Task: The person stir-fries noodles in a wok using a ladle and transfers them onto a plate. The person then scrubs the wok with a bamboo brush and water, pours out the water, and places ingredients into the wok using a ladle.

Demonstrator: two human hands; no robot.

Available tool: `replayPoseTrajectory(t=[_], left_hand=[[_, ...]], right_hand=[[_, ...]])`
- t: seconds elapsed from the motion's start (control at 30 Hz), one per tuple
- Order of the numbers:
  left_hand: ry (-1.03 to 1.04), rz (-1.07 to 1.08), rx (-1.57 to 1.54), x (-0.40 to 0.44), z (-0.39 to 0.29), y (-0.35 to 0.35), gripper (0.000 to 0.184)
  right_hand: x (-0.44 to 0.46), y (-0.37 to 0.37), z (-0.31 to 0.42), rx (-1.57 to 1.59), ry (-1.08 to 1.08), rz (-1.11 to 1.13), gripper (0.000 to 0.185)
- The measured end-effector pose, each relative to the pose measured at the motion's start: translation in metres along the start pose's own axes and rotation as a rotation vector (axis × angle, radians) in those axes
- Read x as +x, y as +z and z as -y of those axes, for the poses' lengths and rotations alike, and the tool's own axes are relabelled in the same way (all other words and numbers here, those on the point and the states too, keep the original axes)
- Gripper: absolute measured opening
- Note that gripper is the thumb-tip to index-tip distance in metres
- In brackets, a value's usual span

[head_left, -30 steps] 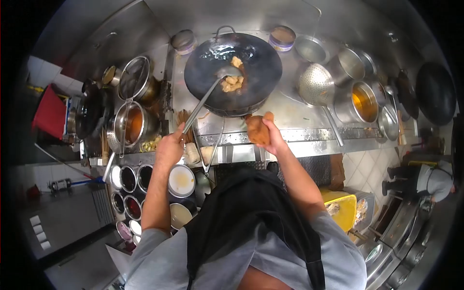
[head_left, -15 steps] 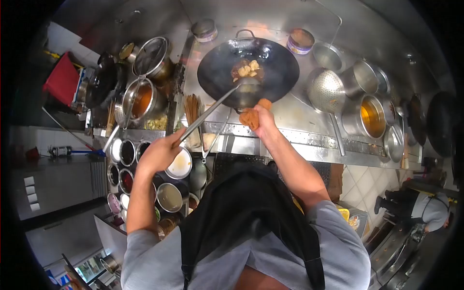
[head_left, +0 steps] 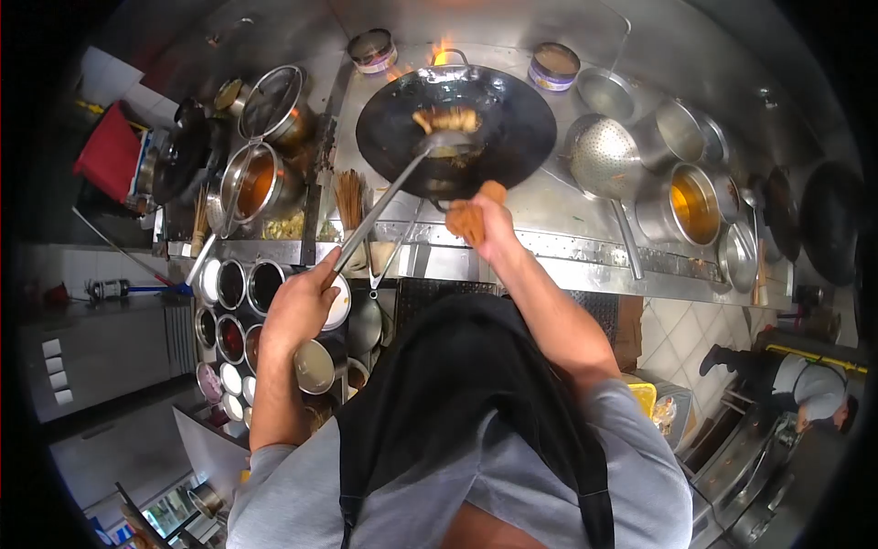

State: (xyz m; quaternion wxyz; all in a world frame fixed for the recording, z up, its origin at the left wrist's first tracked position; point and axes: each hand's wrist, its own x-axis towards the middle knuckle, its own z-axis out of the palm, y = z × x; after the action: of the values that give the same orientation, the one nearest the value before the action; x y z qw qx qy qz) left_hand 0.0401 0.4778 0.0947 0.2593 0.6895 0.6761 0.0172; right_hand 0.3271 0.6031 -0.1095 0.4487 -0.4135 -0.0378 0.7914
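My left hand (head_left: 302, 306) is wrapped round the long handle of a metal ladle (head_left: 389, 197). Its bowl sits inside the black wok (head_left: 517, 137), just in front of several light brown food pieces (head_left: 448, 120), which look blurred. A little dark sauce shows beneath them. My right hand (head_left: 497, 231) closes on a folded orange-brown cloth (head_left: 466, 222) at the wok's near rim. The cloth covers part of the near handle there. Orange flame (head_left: 443, 50) rises behind the far rim, by the wok's back loop handle.
On the right lie a perforated strainer (head_left: 604, 157) and a pot of yellow-orange liquid (head_left: 692, 210). A bamboo brush (head_left: 348, 197) stands left of the ladle. Pots with sieves (head_left: 251, 188) and several seasoning containers (head_left: 230, 339) fill the left. Another person (head_left: 805, 384) is at the far right.
Flame has appeared behind the wok. The food pieces have shifted toward the far side and bunched into a row. The ladle bowl has moved slightly back and left, with my left hand lower.
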Motion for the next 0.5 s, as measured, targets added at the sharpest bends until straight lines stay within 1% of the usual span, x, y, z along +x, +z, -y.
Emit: replayPoseTrajectory(t=[0.07,0.1,0.13,0.2,0.23,0.27,0.33,0.37,0.4,0.43,0.47,0.5], left_hand=[[-0.004,0.03,0.068,0.013,-0.002,0.007,0.063],[-0.02,0.026,0.077,0.031,-0.004,0.026,0.063],[-0.033,0.019,0.088,0.046,-0.002,0.046,0.063],[-0.006,-0.118,0.11,0.067,0.013,0.091,0.065],[-0.024,-0.157,0.069,0.065,0.008,0.097,0.064],[-0.001,-0.186,0.028,0.053,0.007,0.094,0.064],[0.051,-0.242,-0.052,0.024,0.001,0.074,0.064],[0.02,-0.167,-0.092,0.006,-0.001,0.052,0.067],[-0.011,-0.085,-0.131,-0.01,-0.003,0.026,0.069],[-0.051,-0.034,-0.137,-0.022,-0.006,0.006,0.068],[-0.088,0.015,-0.142,-0.031,-0.009,-0.009,0.067],[-0.077,0.037,-0.14,-0.033,-0.01,-0.015,0.066]], right_hand=[[0.04,-0.002,-0.003,-0.045,-0.094,-0.051,0.03],[0.047,0.0,-0.007,-0.068,-0.135,-0.075,0.029],[0.036,0.001,-0.011,-0.085,-0.111,-0.049,0.029],[-0.016,-0.011,-0.025,-0.123,-0.068,-0.004,0.028],[-0.043,-0.02,-0.036,-0.153,-0.044,-0.013,0.029],[-0.067,-0.031,-0.046,-0.184,-0.021,-0.023,0.031],[-0.058,-0.077,-0.07,-0.356,-0.178,-0.014,0.037],[-0.057,-0.08,-0.07,-0.337,-0.19,0.015,0.038],[-0.062,-0.06,-0.054,-0.304,-0.182,0.002,0.036],[-0.064,-0.034,-0.031,-0.104,-0.032,0.014,0.032],[-0.068,0.004,-0.009,-0.049,-0.08,-0.087,0.028],[-0.04,0.006,0.002,0.016,-0.067,-0.034,0.026]])
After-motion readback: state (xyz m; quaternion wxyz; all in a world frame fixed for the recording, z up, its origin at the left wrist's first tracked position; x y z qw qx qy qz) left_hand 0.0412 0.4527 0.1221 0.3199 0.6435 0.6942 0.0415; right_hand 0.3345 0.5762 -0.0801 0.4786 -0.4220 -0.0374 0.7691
